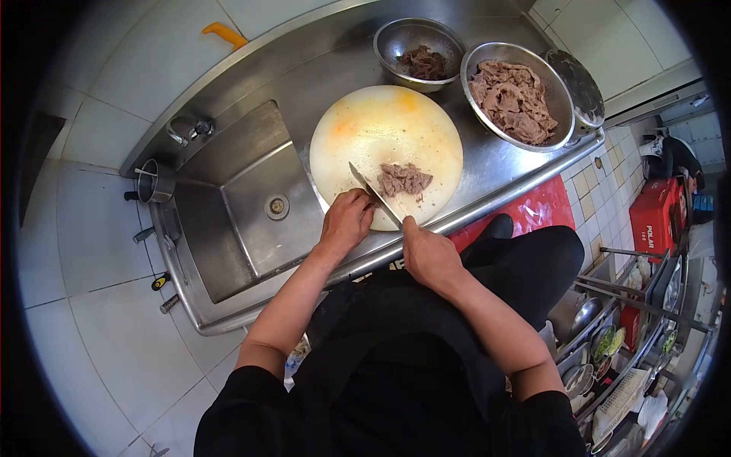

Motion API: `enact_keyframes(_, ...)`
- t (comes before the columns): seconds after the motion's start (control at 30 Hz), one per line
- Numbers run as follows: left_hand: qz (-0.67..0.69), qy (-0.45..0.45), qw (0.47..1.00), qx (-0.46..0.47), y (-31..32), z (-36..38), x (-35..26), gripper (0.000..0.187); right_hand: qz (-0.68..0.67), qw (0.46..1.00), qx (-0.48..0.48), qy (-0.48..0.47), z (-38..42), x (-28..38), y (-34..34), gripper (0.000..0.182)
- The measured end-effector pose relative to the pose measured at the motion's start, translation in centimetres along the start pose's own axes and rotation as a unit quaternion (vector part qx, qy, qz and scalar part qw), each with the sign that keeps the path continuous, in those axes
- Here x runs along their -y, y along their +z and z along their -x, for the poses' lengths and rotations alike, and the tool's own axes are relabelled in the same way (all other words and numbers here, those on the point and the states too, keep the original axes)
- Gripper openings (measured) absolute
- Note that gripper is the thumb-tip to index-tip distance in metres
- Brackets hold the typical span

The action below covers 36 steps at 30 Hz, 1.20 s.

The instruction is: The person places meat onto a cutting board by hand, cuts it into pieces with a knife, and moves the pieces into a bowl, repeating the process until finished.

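My right hand [430, 255] is wrapped round the handle of a kitchen knife [375, 193]. The blade slants across a round, stained white cutting board [343, 141], its tip pointing to the far left. On the left side of the blade, my left hand [349, 219] rests at the board's near edge with its fingers curled down close to the steel. Whatever lies under those fingertips is hidden. A small pile of cut cooked meat [405, 180] sits on the board just right of the blade, with crumbs scattered around it.
Behind the board stand a metal bowl [388, 46] with darker meat and a larger bowl [563, 107] heaped with meat slices. A sink [251, 221] with a faucet [190, 131] is on the left. To the right are a red cooler [652, 217], shelving and another person [678, 160].
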<state>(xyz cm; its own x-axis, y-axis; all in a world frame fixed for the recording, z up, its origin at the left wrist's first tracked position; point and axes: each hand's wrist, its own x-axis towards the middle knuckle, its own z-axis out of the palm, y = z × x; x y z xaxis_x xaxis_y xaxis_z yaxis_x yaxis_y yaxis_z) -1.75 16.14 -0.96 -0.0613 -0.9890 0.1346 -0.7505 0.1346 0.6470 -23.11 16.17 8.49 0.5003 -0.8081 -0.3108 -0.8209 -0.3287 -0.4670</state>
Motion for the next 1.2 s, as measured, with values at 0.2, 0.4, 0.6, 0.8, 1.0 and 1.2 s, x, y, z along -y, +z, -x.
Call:
enact_keyframes(0.2, 0.003, -0.014, 1.000, -0.007, 0.3, -0.2, 0.0, 0.023, 0.045, 0.999, 0.026, -0.009, -2.5, 0.3, 0.8, 0.014)
enact_keyframes(0.4, -0.009, 0.006, 0.999, -0.032, 0.8, -0.2, 0.4, 0.021, 0.040, 0.999, 0.004, -0.016, 2.0, -2.1, 1.5, 0.017)
enact_keyframes(0.6, 0.032, -0.029, 0.999, -0.009, 0.2, -0.3, 0.2, 0.017, 0.017, 0.998, 0.029, 0.051, 4.1, -3.2, -0.3, 0.016)
enact_keyframes(0.8, 0.100, -0.008, 0.993, -0.056, -0.9, 0.6, -0.2, 0.023, -0.009, 0.998, -0.009, 0.061, 0.6, -3.5, -0.1, 0.019)
enact_keyframes(1.0, 0.038, -0.017, 0.999, -0.010, -1.1, 0.8, 0.6, 0.024, -0.036, 0.997, -0.057, 0.039, -0.4, -1.1, -1.0, 0.016)
enact_keyframes(1.2, 0.031, -0.014, 0.999, -0.017, -0.7, 0.8, 0.7, 0.020, -0.013, 1.000, -0.007, -0.021, 2.1, -0.5, -0.4, 0.013)
